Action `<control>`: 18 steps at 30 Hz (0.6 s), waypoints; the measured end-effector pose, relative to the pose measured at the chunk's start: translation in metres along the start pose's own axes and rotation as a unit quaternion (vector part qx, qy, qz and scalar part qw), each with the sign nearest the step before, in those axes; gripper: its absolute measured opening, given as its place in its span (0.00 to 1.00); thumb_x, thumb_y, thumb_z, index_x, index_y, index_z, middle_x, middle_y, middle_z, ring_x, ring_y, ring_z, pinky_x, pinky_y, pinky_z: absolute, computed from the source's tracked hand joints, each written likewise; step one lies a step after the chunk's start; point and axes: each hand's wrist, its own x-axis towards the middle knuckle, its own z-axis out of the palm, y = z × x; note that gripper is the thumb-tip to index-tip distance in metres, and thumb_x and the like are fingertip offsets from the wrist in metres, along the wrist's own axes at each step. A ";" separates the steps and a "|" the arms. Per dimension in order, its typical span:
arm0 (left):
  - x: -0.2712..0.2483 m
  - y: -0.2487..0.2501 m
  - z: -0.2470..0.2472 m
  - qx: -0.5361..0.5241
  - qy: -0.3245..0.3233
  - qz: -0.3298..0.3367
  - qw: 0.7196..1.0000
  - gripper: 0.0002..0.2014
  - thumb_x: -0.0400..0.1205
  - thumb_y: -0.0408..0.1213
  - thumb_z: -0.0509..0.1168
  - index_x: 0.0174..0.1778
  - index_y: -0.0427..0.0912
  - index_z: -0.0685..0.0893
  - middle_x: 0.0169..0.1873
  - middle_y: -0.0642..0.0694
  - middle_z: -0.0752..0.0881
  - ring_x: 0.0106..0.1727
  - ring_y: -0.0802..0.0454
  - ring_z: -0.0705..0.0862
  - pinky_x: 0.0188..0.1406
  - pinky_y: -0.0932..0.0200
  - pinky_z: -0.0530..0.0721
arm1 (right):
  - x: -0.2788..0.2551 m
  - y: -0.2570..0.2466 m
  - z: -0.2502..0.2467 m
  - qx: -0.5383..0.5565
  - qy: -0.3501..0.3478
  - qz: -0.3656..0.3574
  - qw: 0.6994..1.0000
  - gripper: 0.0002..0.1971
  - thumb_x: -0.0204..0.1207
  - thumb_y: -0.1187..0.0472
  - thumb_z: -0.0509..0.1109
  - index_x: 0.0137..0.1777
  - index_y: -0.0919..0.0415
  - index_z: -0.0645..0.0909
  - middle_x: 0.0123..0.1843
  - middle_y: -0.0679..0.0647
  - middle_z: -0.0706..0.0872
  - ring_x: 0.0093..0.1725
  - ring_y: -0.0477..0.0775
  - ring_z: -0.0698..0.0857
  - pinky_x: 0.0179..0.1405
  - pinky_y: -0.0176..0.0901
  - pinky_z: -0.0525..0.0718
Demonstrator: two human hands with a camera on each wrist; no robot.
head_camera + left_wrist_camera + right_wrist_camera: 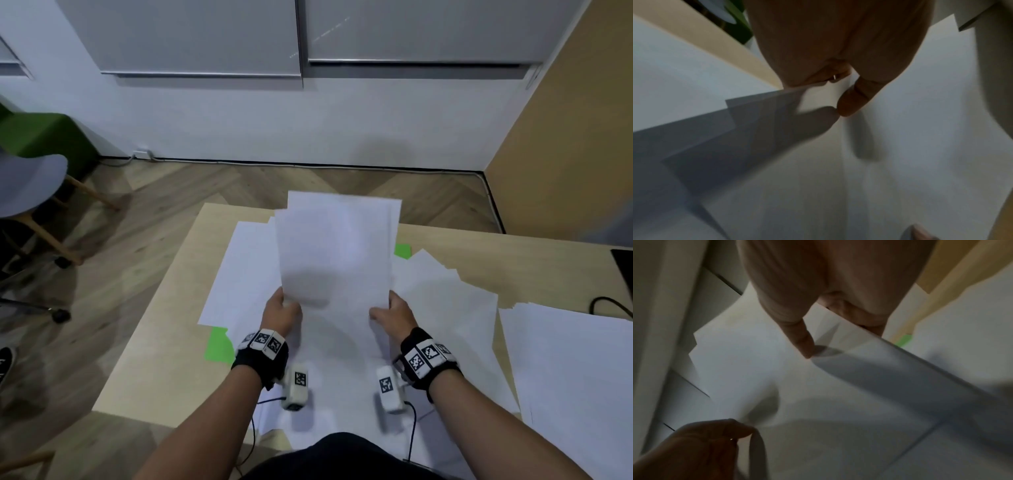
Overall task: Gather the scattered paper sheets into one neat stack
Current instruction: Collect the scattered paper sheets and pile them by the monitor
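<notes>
The left hand [838, 48] pinches the edge of a bundle of white paper sheets [900, 129], thumb on top, above more sheets [674, 73] on the pale wooden table [711, 42]

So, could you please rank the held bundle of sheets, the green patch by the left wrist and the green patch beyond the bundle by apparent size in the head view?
1. held bundle of sheets, gripped by the left hand and right hand.
2. green patch by the left wrist.
3. green patch beyond the bundle, though paper partly covers both patches, so their true sizes are unsure.

Wooden table [164, 342] carries scattered paper sheets [445, 308], apparently green tape [217, 346].
</notes>
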 end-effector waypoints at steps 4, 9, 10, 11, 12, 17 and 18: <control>0.011 0.043 -0.007 -0.063 -0.004 0.077 0.995 0.18 0.66 0.31 0.61 0.49 0.47 0.87 0.42 0.53 0.90 0.44 0.57 0.86 0.45 0.62 0.84 | -0.007 -0.033 -0.010 0.060 0.056 -0.113 0.990 0.17 0.73 0.62 0.76 0.60 0.51 0.82 0.52 0.46 0.89 0.52 0.47 0.87 0.55 0.39 0.80; 0.005 0.083 -0.007 -0.137 0.003 0.141 0.980 0.18 0.74 0.18 0.66 0.57 0.37 0.83 0.44 0.50 0.90 0.43 0.59 0.88 0.48 0.62 0.85 | -0.018 -0.069 -0.026 0.099 0.122 -0.197 0.968 0.16 0.74 0.59 0.76 0.62 0.55 0.83 0.55 0.45 0.89 0.58 0.45 0.87 0.62 0.42 0.81; 0.002 0.088 -0.007 -0.149 0.001 0.150 0.977 0.18 0.73 0.19 0.67 0.57 0.38 0.82 0.45 0.49 0.90 0.45 0.57 0.89 0.49 0.60 0.86 | -0.021 -0.072 -0.028 0.099 0.132 -0.211 0.964 0.17 0.73 0.57 0.76 0.62 0.56 0.82 0.56 0.46 0.89 0.59 0.45 0.86 0.63 0.42 0.81; 0.000 0.091 -0.008 -0.160 0.000 0.159 0.974 0.18 0.72 0.22 0.68 0.57 0.39 0.83 0.45 0.49 0.91 0.46 0.53 0.89 0.50 0.58 0.86 | -0.023 -0.074 -0.030 0.098 0.141 -0.217 0.961 0.19 0.72 0.54 0.75 0.62 0.57 0.82 0.57 0.46 0.89 0.60 0.45 0.86 0.64 0.42 0.80; -0.001 0.091 -0.008 -0.165 0.001 0.164 0.973 0.19 0.70 0.26 0.69 0.57 0.40 0.83 0.46 0.48 0.91 0.48 0.51 0.89 0.50 0.56 0.86 | -0.026 -0.073 -0.031 0.102 0.146 -0.218 0.960 0.22 0.70 0.51 0.75 0.63 0.57 0.82 0.57 0.47 0.89 0.60 0.45 0.86 0.64 0.43 0.81; 0.000 0.070 -0.006 -0.131 -0.025 0.152 0.979 0.21 0.69 0.30 0.73 0.58 0.46 0.81 0.55 0.44 0.89 0.58 0.46 0.88 0.58 0.53 0.85 | -0.030 -0.051 -0.028 0.110 0.143 -0.171 0.969 0.30 0.64 0.45 0.78 0.66 0.54 0.81 0.57 0.44 0.90 0.58 0.42 0.87 0.64 0.50 0.84; 0.000 0.066 -0.004 -0.112 -0.034 0.136 0.984 0.20 0.70 0.29 0.74 0.56 0.47 0.82 0.53 0.46 0.90 0.58 0.45 0.88 0.57 0.54 0.84 | -0.029 -0.048 -0.026 0.112 0.141 -0.161 0.970 0.31 0.63 0.44 0.78 0.66 0.54 0.81 0.56 0.44 0.90 0.58 0.42 0.87 0.64 0.51 0.84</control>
